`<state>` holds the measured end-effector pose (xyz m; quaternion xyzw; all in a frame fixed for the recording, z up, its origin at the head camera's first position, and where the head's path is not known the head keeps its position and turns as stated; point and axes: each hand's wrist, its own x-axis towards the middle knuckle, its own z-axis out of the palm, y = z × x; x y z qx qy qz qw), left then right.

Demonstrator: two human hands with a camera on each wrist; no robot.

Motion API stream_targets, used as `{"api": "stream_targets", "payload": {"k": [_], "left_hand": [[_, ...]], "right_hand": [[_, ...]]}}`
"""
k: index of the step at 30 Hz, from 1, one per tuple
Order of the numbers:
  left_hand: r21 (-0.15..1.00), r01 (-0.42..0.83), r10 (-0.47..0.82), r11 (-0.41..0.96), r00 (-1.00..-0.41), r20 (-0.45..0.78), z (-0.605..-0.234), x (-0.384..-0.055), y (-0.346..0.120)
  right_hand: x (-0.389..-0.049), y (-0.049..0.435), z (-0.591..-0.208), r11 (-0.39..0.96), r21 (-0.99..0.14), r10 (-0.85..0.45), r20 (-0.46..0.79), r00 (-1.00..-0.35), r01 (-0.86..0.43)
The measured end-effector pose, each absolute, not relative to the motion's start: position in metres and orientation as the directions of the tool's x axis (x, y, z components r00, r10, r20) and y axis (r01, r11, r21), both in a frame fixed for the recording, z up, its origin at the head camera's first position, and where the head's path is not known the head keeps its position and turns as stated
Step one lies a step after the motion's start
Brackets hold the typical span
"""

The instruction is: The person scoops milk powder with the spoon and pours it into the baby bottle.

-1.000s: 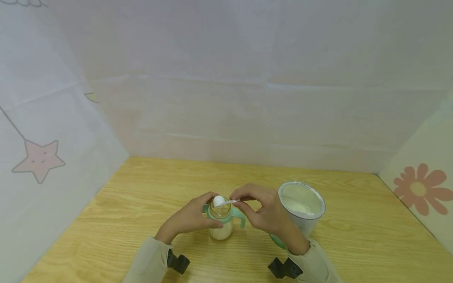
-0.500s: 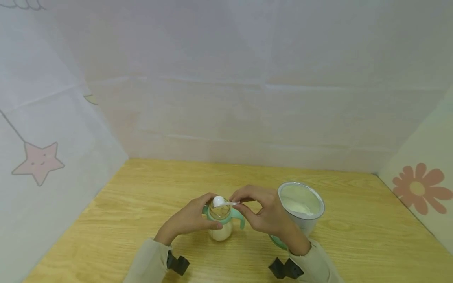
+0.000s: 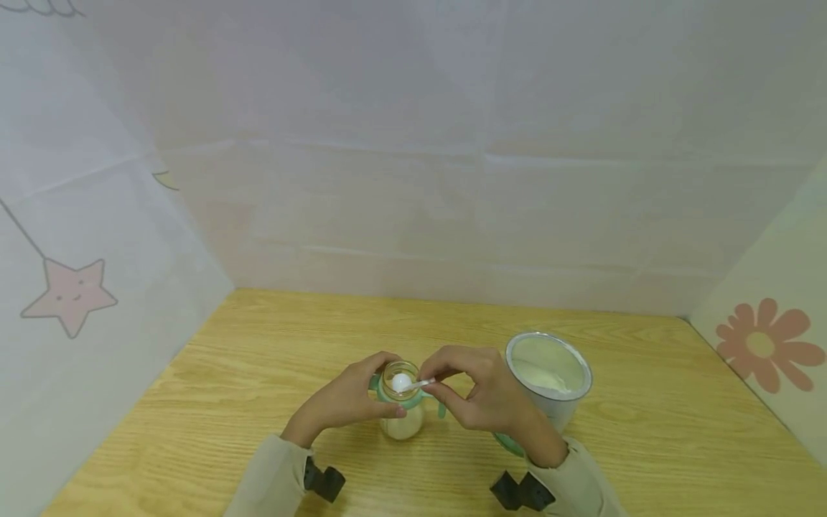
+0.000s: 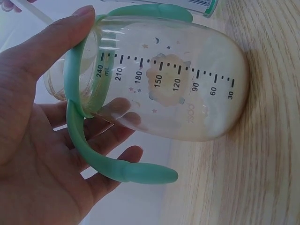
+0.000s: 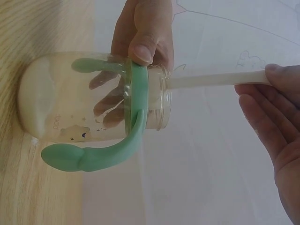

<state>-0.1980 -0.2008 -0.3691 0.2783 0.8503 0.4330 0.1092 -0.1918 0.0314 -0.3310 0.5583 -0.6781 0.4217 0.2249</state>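
Bridging right grip (image 3: 481, 391) and bottle mouth (image 5: 159, 112): scoop (image 3: 401, 382).

The wood-grained tabletop (image 3: 271, 366) carries a bottle (image 4: 164, 79) and tin (image 3: 563, 411).

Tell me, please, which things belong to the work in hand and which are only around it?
In the work:
bottle, gripped by the left hand
white scoop, pinched by the right hand
open powder tin, probably

Only around:
pink star, printed on the backdrop
red flower, likewise
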Motion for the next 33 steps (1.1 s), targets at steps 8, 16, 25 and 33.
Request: {"api": "stream_targets", "payload": {"k": [8,16,25,33], "left_hand": [[0.798,0.378,0.569,0.469,-0.821,0.055,-0.3704,-0.1983,-0.2006],[0.801,0.367,0.56,0.472,-0.827,0.049,-0.3712,-0.1997,-0.201],[0.801,0.368,0.563,0.472,-0.825,0.047,-0.3698,-0.199,-0.2011],[0.799,0.369,0.563,0.475,-0.825,0.046,-0.3695,-0.1989,-0.2004]], "right_hand": [[-0.1921,0.0313,-0.3308,0.019,-0.315,-0.565,0.78,-0.27,-0.949],[-0.1931,0.0308,-0.3306,0.023,-0.307,-0.55,0.791,-0.268,-0.952],[-0.1931,0.0308,-0.3296,0.034,-0.302,-0.553,0.789,-0.27,-0.953],[-0.192,0.0311,-0.3294,0.037,-0.311,-0.559,0.781,-0.278,-0.95]]}}
